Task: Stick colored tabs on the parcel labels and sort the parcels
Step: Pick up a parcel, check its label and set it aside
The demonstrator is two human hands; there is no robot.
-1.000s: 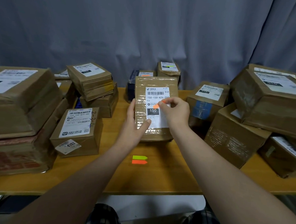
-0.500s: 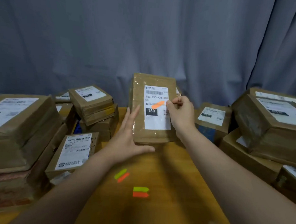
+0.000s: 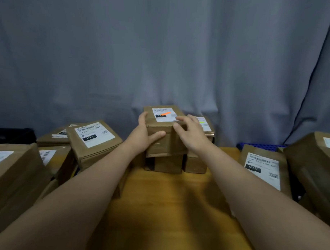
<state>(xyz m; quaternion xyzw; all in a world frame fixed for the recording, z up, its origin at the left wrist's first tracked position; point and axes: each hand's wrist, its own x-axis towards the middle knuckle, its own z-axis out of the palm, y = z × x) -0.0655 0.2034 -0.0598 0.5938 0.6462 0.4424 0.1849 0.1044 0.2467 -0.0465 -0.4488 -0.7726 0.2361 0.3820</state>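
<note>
The brown parcel [image 3: 166, 141] with a white "150" label carries an orange tab [image 3: 167, 113] on that label. It sits on top of another brown parcel [image 3: 167, 164] at the back middle of the wooden table [image 3: 169, 203]. My left hand [image 3: 144, 136] grips its left side, thumb across the front face. My right hand [image 3: 190, 133] holds its top right corner, fingers on the label's edge and thumb on the front.
Right behind stands a parcel whose label bears a green tab [image 3: 201, 122]. A "102" parcel [image 3: 94, 136] tops a pile at the left, a "010" parcel [image 3: 262, 170] leans at the right with bigger boxes [image 3: 312, 167] beside it. A grey curtain [image 3: 162, 59] hangs behind.
The "150" parcel has gone from upright in front of me to lying on the stack at the back. My left hand now grips it. The view has tilted up, so the loose tabs are out of sight.
</note>
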